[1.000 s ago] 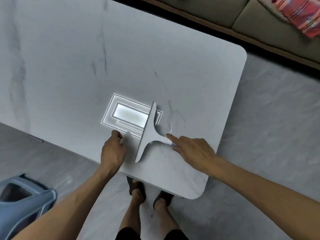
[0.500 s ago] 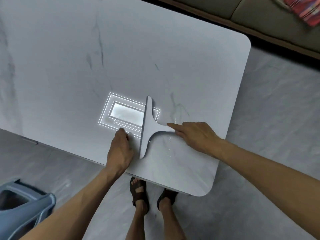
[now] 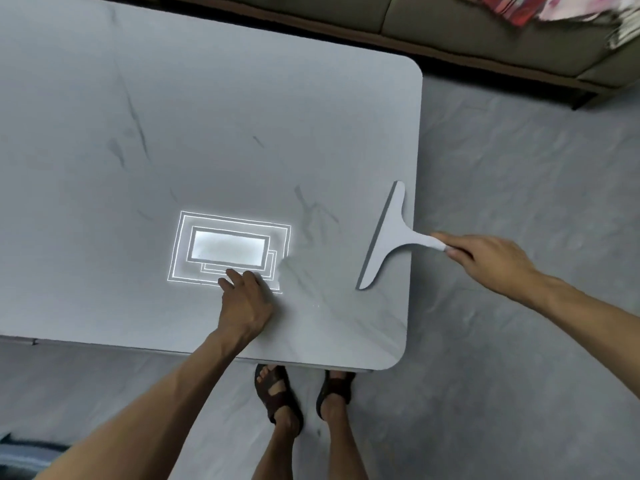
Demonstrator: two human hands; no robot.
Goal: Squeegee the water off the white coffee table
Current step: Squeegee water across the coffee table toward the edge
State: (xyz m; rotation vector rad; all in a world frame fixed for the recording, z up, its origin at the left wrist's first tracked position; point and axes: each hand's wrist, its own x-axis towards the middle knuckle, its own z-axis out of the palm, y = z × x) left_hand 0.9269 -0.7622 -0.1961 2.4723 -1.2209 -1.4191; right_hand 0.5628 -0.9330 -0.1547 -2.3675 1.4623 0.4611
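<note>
The white coffee table (image 3: pixel 207 133) has a marbled top with rounded corners and a bright reflection of a ceiling light near its front. A white T-shaped squeegee (image 3: pixel 388 233) lies with its blade on the table's right edge, its handle reaching out over the floor. My right hand (image 3: pixel 485 261) grips the end of that handle, beyond the table's edge. My left hand (image 3: pixel 246 303) rests flat on the tabletop near the front edge, fingers slightly spread, holding nothing. A faint wet sheen shows between my left hand and the squeegee.
A sofa (image 3: pixel 450 29) with a striped red cloth (image 3: pixel 512 8) runs along the far side. Grey floor (image 3: pixel 519 341) lies to the right of the table. My sandalled feet (image 3: pixel 277 393) stand at the table's front edge. A blue object (image 3: pixel 20 459) shows at the bottom left.
My right hand has pulled the squeegee rightward across the table from beside my left hand to the right edge. The left hand has stayed pressed on the tabletop.
</note>
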